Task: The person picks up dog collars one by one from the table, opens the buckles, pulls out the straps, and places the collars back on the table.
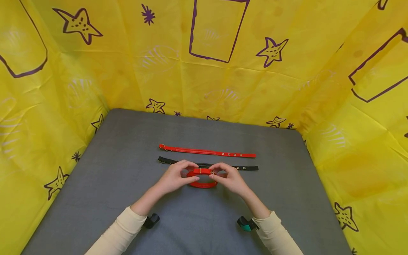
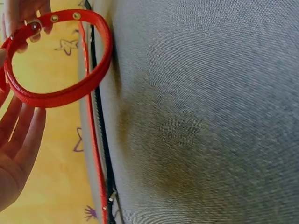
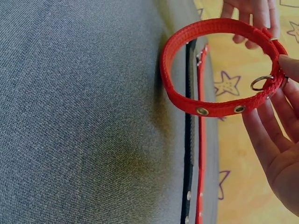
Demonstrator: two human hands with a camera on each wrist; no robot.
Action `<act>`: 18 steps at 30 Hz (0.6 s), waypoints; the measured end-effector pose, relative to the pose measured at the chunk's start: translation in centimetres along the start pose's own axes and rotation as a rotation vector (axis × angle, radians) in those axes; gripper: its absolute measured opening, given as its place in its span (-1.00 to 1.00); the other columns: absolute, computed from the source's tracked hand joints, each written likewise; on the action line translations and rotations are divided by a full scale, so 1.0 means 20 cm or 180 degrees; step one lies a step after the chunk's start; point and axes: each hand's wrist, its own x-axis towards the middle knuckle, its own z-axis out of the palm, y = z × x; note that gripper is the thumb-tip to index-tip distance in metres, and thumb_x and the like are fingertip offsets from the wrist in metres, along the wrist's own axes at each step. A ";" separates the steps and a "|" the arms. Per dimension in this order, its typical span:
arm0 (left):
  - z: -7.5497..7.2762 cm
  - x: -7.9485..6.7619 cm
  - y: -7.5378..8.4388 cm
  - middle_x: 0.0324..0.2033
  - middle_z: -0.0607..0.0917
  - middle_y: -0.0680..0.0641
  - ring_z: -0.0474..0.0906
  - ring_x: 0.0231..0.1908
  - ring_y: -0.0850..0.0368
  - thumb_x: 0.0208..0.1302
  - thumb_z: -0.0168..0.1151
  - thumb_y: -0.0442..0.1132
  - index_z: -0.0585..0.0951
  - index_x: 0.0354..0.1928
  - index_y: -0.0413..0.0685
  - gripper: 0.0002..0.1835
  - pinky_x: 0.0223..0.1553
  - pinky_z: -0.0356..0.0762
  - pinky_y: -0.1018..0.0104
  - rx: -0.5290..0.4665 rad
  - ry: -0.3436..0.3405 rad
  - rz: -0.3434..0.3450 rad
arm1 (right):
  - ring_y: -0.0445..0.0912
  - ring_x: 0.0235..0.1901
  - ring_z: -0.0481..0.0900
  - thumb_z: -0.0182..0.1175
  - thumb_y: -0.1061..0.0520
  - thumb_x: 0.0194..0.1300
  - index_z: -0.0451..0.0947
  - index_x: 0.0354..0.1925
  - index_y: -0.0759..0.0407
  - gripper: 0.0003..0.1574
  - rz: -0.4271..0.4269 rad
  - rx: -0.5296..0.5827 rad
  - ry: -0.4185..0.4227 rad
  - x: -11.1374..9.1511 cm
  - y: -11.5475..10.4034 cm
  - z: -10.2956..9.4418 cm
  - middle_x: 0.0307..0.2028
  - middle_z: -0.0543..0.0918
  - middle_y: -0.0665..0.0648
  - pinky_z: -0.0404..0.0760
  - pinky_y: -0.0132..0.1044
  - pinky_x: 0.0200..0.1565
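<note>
A red buckled collar (image 1: 204, 185), closed into a loop, is held upright just above the grey surface. My left hand (image 1: 178, 176) pinches its upper left side between thumb and fingers. On the opposite side, near the buckle, my right hand (image 1: 232, 179) grips the band with thumb and fingertips. The right wrist view shows the collar's metal ring (image 3: 261, 83) and metal-rimmed holes along the strap. Just behind the hands lies a black collar (image 1: 204, 165), stretched out flat and partly covered by them. Farther back, a second red collar (image 1: 197, 151) lies unbuckled and straight.
The grey padded surface (image 1: 127, 141) spreads under everything. Yellow cloth (image 1: 178, 81) printed with purple starfish walls it in at the back and both sides. Dark wrist straps (image 1: 151, 221) show beneath both forearms.
</note>
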 end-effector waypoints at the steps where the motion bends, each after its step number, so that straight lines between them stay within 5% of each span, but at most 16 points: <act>1: 0.00 0.00 0.01 -0.22 0.61 0.20 0.56 -0.17 0.24 0.14 0.45 -0.01 0.65 -0.02 0.11 -0.63 -0.15 0.61 0.25 0.0054 0.0020 0.0046 | 0.01 -0.16 0.58 0.30 0.29 0.26 0.58 -0.05 0.35 -0.72 -0.0010 -0.0005 -0.0001 0.00 0.00 0.00 -0.15 0.64 0.22 0.63 -0.12 -0.05; 7: 0.02 0.01 0.02 -0.25 0.60 0.25 0.54 -0.23 0.33 0.14 0.44 0.01 0.67 -0.07 0.21 -0.69 -0.15 0.59 0.30 0.0253 0.0127 0.0210 | -0.01 -0.16 0.59 0.30 0.30 0.26 0.59 -0.06 0.30 -0.73 -0.0050 -0.0089 0.0000 0.00 -0.01 0.01 -0.15 0.65 0.17 0.62 -0.09 -0.04; 14: 0.03 0.01 0.03 -0.26 0.62 0.23 0.55 -0.27 0.33 0.16 0.44 -0.03 0.68 -0.12 0.20 -0.75 -0.18 0.60 0.32 0.0289 0.0181 0.0301 | -0.03 -0.17 0.58 0.35 0.22 0.24 0.61 -0.04 0.18 -0.70 -0.0148 -0.0224 0.0042 0.03 0.18 0.03 -0.14 0.66 0.09 0.61 -0.04 -0.02; 18: 0.04 0.00 0.04 -0.25 0.63 0.21 0.56 -0.28 0.33 0.16 0.44 -0.06 0.67 -0.13 0.17 -0.75 -0.19 0.60 0.34 0.0360 0.0209 0.0403 | -0.09 -0.18 0.59 0.36 0.14 0.24 0.61 -0.04 0.07 -0.70 -0.0395 -0.0439 0.0026 0.03 0.17 0.03 -0.14 0.64 -0.02 0.62 -0.11 -0.02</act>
